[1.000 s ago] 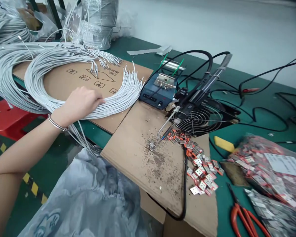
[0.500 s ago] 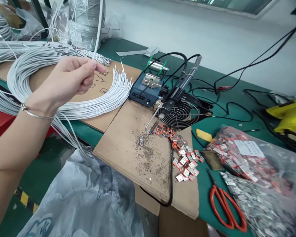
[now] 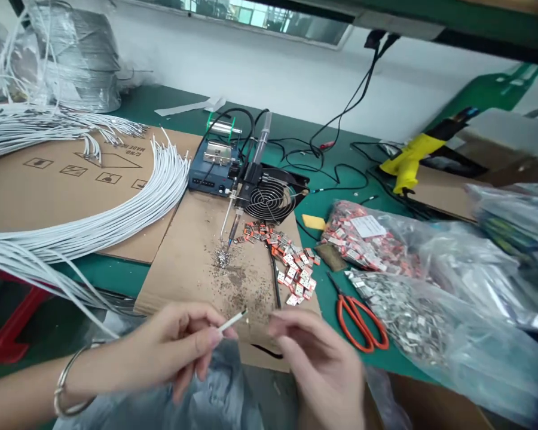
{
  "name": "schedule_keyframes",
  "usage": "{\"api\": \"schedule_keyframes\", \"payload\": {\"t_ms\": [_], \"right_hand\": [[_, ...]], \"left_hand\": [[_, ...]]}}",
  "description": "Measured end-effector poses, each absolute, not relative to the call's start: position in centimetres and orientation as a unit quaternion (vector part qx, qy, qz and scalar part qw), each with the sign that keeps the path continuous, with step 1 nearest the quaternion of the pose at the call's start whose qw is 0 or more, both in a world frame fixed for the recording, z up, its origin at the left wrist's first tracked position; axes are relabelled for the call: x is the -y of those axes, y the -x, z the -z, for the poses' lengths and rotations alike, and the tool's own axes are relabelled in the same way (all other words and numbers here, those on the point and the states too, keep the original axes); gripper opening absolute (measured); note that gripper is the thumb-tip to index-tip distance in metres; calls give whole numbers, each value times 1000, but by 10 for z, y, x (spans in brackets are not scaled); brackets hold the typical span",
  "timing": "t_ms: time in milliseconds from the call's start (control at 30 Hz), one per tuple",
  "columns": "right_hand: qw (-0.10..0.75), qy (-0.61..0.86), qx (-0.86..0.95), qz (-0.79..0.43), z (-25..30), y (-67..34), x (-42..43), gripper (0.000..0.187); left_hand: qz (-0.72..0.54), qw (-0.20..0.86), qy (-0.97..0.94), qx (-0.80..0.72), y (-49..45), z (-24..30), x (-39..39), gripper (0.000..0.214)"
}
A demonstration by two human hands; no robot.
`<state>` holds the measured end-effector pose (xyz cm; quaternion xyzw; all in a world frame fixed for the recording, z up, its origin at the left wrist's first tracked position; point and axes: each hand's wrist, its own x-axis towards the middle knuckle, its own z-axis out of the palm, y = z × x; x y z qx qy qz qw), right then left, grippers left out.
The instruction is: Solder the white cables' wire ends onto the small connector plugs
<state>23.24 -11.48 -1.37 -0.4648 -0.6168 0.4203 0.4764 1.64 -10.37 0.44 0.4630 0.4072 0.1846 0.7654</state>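
Note:
My left hand is closed around a white cable, near its end. A short length sticks out past the thumb, and its tip looks dark. Facing it at the right is my right hand, a little blurred, with curved fingers and no object visible in it. Behind the hands, a soldering iron is held in a stand, tip down over bits of solder on the cardboard. Small metal connectors with orange parts lie in a pile beyond my right hand.
Coiled white cables cover the left side. A blue soldering station and a black fan stand at the back. Orange-handled scissors, bags of connectors and metal parts lie right. A yellow tool sits behind.
My left hand has come down from above the cable coils to the front, bringing a cable end with it. My right hand has entered the view, which has swung to the right.

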Motion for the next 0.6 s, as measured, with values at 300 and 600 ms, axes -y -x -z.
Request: {"api": "schedule_keyframes", "payload": {"t_ms": [300,600], "right_hand": [[443,386,558,-586,32,-198,101,6],[519,302,417,-683,37,-193,98,23]], "left_hand": [[-204,581,-626,-479,-22,5,111,26],[-302,481,-699,-435,-27,12,111,16]]}}
